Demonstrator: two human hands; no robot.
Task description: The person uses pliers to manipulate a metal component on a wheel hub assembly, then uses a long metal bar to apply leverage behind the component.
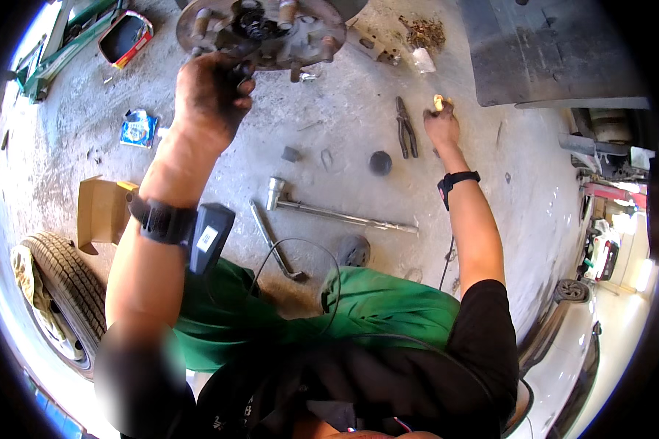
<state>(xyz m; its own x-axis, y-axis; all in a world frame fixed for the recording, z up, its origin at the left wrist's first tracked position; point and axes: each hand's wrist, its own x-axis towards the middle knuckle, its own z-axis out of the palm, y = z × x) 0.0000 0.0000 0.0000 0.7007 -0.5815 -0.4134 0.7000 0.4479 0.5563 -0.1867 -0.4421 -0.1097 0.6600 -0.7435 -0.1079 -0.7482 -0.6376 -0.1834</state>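
Observation:
My left hand (211,95) is raised to the underside edge of a dirty metal wheel hub (231,42) with studs, its fingers curled round something dark I cannot make out. My right hand (441,126) is low at the right, gripping a small yellow object (439,101). Beside it on the concrete floor lie black pliers (406,126) and a dark round cap (380,163). Below these rest a long socket wrench (329,214) and a bent steel bar (271,238). A small dark block (291,154) sits between my hands.
A red-rimmed tray (112,29), a blue packet (136,129), an open cardboard box (95,212) and a tyre (77,307) are at the left. A dark panel (542,51) is top right, a car (564,351) lower right. Thin cables run by my legs.

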